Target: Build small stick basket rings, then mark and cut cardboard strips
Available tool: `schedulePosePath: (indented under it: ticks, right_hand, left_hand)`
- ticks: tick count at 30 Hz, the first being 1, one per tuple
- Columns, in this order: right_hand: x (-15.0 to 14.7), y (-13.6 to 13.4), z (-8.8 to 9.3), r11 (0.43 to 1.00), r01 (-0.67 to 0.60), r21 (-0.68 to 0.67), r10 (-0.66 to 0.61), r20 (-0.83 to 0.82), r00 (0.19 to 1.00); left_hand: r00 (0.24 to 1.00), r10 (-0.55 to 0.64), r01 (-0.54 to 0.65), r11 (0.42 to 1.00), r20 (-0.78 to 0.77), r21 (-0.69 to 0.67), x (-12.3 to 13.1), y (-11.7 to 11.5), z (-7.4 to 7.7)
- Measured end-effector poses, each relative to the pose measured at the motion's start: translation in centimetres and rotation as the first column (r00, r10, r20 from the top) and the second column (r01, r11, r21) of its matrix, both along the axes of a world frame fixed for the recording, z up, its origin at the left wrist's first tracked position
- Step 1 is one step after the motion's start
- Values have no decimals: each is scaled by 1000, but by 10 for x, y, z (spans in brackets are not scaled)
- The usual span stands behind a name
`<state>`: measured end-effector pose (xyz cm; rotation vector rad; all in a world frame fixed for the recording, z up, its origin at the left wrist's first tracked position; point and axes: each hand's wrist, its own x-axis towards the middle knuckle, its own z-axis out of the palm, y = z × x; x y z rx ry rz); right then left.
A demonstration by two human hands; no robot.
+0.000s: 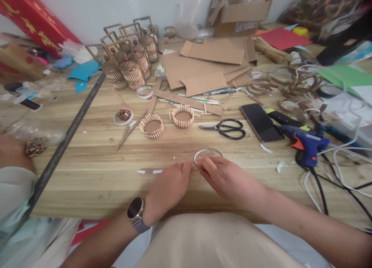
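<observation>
This side of the scissors (231, 129), the right hand (226, 177) pinches a thin ring (207, 149); the left hand (173, 183) curls nearby, its hold unclear.

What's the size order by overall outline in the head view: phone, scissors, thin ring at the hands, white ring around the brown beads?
1. Phone
2. Scissors and thin ring: unsure, ring partly hidden
3. White ring

Dk phone (260, 122), open cardbd box (247, 14) at back, red panel (54, 31) w/ yel writing, blue paper (84, 70) L
</observation>
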<state>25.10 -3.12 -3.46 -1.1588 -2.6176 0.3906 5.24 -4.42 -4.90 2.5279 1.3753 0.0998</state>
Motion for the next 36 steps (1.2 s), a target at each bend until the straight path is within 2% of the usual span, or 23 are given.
schedulePosePath:
  ticks: [4,7,10,14,17,19,21,24,27,29,31,36]
  right_hand:
    - [-3,2,-2,998,31,58,-35,74,997]
    - [2,4,1,992,56,114,-71,132,989]
    - [10,6,12,992,102,68,-113,185,976]
    - [27,11,34,975,204,-84,-184,203,962]
    - [39,21,50,935,279,-220,-217,267,939]
    - [43,30,59,882,322,-345,-218,308,926]
    - [43,38,64,795,319,-515,-179,303,936]
    - [35,48,57,650,219,-728,-98,206,974]
    - [24,54,35,590,133,-797,-62,120,991]
    - [17,57,19,576,122,-808,-62,105,993]
    - [13,59,8,586,137,-799,-61,126,990]
    - [9,61,5,632,202,-748,-61,212,975]
  left_hand:
    - [996,-48,47,999,-78,-6,1,0,5]
    - [995,-63,67,997,-76,41,-1,-2,-1]
    - [998,-55,58,989,-29,137,-4,-6,-10]
    - [992,-125,115,958,23,264,-10,-14,-22]
    - [992,-126,116,947,11,300,-13,-20,-31]
    - [988,-155,155,940,-26,304,-14,-21,-36]
    - [976,-207,219,928,-70,302,-14,-22,-40]
    - [965,-232,258,912,-119,318,-12,-23,-42]
    - [968,-205,243,911,-143,334,-11,-23,-41]
    - [972,-183,224,909,-146,352,-10,-23,-40]
    - [972,-185,227,897,-144,379,-10,-23,-40]
    - [965,-213,258,866,-151,428,-10,-22,-41]
